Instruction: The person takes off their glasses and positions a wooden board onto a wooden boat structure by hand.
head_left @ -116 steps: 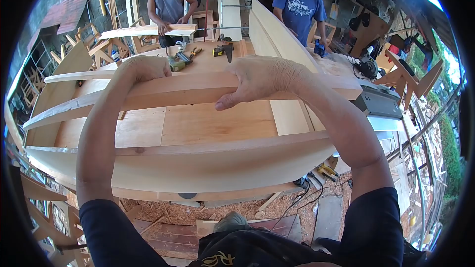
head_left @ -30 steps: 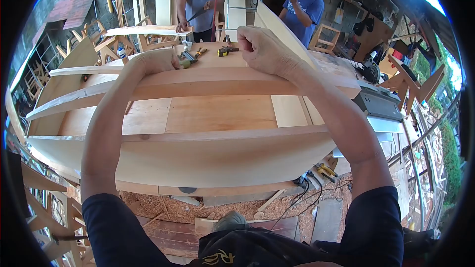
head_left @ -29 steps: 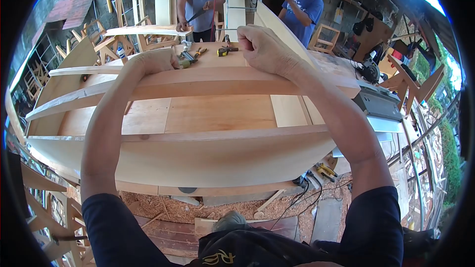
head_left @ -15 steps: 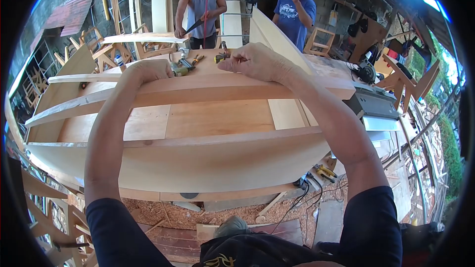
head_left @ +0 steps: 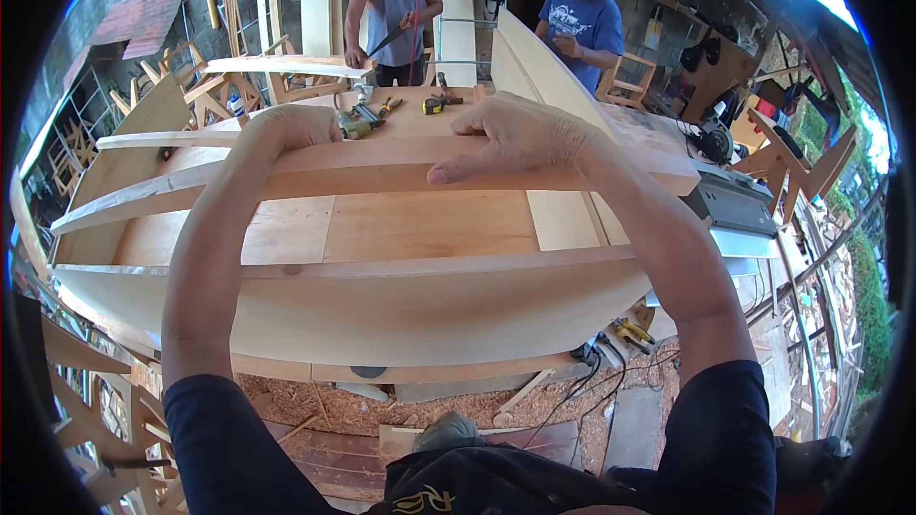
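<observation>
A long wooden board lies crosswise over a half-built wooden frame with a curved near side panel. My left hand is closed over the board's top, its fingertips hidden at the far edge. Further right, my right hand grips the same board, the thumb stretched along its near face and the other fingers over the top. Just beyond the board, near my hands, lie a yellow tape measure and a green-bodied tool.
A person in a grey sleeveless top holds a handsaw at the back. Another person in a blue shirt stands behind a tall panel. A circular saw sits at right; yellow-handled pliers and cords lie below.
My right hand has come down onto the board, its thumb now over the near face. My left hand keeps its place. The person in blue has lowered a hand from the face.
</observation>
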{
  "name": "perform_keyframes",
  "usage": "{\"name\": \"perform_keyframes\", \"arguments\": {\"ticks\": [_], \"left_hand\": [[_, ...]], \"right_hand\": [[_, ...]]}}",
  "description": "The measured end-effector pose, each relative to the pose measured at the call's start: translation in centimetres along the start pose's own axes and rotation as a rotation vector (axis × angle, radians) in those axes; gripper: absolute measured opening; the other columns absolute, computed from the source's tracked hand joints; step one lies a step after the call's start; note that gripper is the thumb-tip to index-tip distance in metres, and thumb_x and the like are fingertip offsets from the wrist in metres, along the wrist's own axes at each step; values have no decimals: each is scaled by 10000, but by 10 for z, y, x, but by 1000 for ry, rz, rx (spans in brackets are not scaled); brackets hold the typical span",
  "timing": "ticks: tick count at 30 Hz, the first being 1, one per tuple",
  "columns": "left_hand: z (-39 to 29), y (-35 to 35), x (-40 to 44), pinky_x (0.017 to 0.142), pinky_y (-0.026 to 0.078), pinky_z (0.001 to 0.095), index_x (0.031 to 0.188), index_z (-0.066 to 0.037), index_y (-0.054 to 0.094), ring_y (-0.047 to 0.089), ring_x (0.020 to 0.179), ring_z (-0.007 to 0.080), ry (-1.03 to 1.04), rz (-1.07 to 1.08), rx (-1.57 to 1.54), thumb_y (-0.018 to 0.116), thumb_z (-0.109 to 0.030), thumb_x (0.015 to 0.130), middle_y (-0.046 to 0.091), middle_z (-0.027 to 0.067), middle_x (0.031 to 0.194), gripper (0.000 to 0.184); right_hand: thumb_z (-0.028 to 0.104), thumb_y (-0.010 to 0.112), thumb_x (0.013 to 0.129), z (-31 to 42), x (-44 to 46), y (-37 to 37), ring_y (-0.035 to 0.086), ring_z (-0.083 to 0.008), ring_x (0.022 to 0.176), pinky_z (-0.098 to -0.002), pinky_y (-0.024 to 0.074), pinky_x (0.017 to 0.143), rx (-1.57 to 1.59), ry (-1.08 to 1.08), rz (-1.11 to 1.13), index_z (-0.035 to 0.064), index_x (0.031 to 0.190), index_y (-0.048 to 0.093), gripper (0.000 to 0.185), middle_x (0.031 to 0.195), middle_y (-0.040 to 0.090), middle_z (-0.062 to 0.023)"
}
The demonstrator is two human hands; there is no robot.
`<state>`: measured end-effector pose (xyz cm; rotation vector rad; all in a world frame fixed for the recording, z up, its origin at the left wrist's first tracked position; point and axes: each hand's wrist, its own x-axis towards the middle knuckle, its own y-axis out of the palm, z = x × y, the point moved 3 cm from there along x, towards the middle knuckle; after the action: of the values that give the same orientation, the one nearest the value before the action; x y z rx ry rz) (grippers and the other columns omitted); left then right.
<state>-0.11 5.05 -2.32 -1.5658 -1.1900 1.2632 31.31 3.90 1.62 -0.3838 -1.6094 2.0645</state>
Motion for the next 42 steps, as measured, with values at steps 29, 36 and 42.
{"name": "perform_keyframes", "arguments": {"ticks": [29, 36, 42], "left_hand": [[-6, 2, -2, 695, 539, 374, 1054, -92, 807, 736, 777, 197, -10, 67, 157, 741, -214, 726, 792, 120, 918, 356], [9, 0, 5, 697, 539, 377, 1033, -93, 811, 735, 769, 197, 42, 68, 179, 733, -204, 718, 790, 118, 905, 343], [26, 4, 15, 690, 537, 376, 1034, -95, 812, 730, 740, 198, 72, 68, 211, 721, -185, 720, 788, 111, 876, 339]], "right_hand": [[45, 602, 854, -9, 33, -47, 685, -109, 557, -215, 540, 604, 177, 16, -62, 44, 1522, 476, 680, 609, 674, -51], [469, 777, 896, 15, 54, -55, 735, -180, 797, -351, 587, 657, 100, 58, 43, 168, 1506, 532, 723, 926, 756, -116], [828, 431, 915, 3, 31, 9, 678, -280, 1111, -415, 516, 971, -7, 293, 98, 114, 1310, 704, 861, 1189, 712, -232]]}}
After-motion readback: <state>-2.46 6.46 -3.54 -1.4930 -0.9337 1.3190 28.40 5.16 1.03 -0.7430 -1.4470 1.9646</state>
